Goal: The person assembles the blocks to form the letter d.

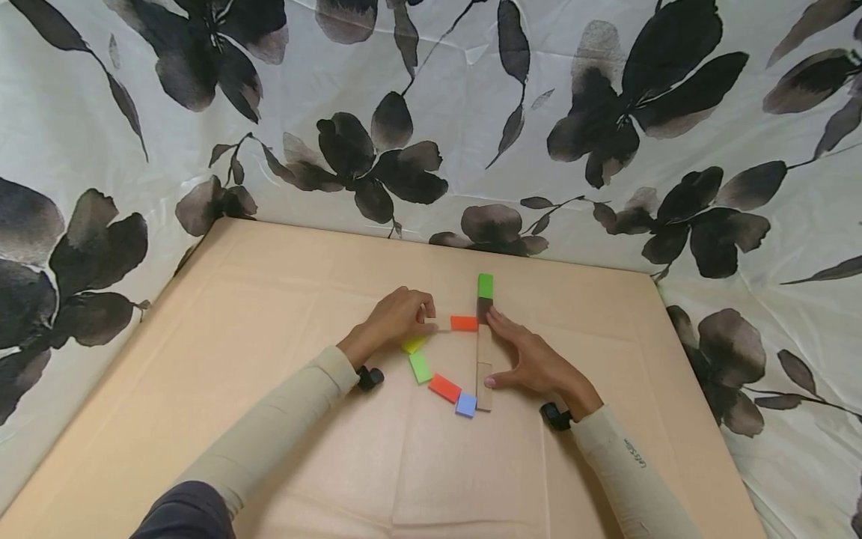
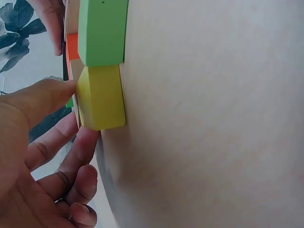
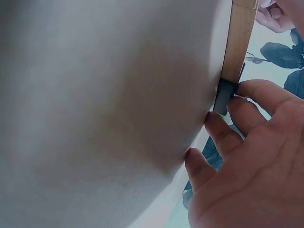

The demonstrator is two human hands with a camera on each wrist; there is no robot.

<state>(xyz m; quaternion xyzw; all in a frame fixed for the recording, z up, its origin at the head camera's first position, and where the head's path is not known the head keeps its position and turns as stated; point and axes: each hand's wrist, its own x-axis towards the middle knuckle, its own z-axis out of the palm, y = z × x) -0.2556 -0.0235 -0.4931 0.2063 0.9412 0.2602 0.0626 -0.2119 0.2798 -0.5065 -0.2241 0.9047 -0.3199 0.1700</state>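
Observation:
My left hand (image 1: pixel 399 318) is beside the upper left of a ring of small blocks. Its thumb and fingers pinch a plain wooden block (image 2: pixel 74 71), mostly hidden behind the yellow block (image 2: pixel 102 97). My right hand (image 1: pixel 532 358) lies along the right side of a straight column, spread fingers touching the dark brown block (image 1: pixel 484 310), thumb at the lower wooden block (image 1: pixel 484 397). A green block (image 1: pixel 485 286) tops the column. An orange-red block (image 1: pixel 463 323) meets its left side. A light green block (image 1: pixel 420 367), another orange-red block (image 1: pixel 445 388) and a blue block (image 1: pixel 466 405) curve below.
The blocks lie on a table with a tan cover (image 1: pixel 323 464). A white cloth (image 1: pixel 283 67) with dark flowers hangs behind and at both sides. The table's back edge runs a little beyond the green block.

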